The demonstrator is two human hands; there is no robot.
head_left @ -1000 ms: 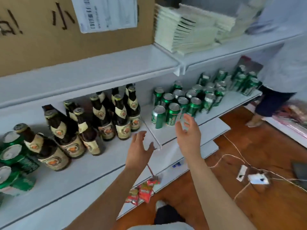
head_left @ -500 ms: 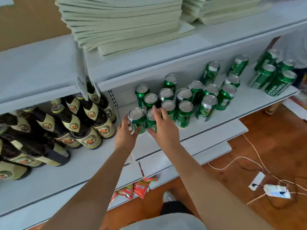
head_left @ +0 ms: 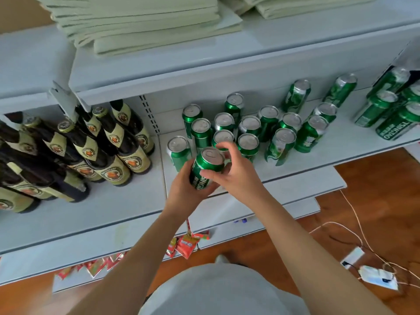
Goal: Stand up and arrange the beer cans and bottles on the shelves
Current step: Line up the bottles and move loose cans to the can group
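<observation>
Both hands hold one green beer can lifted a little above the front of the white shelf. My left hand grips its lower body from the left and below. My right hand curls round its right side, fingertips near the silver top. Behind it several green cans stand upright in a cluster, and one lone can stands at the left front. Dark brown beer bottles with cream labels stand in a group on the shelf's left half.
More green cans crowd the far right of the shelf. Stacks of pale green sheets lie on the shelf above. Red snack packets hang below the shelf. White cables and a power adapter lie on the wooden floor at right.
My hands went from raised and free, to reaching the two front cans, to lifting one green can off the shelf together. The view has shifted right and closer.
</observation>
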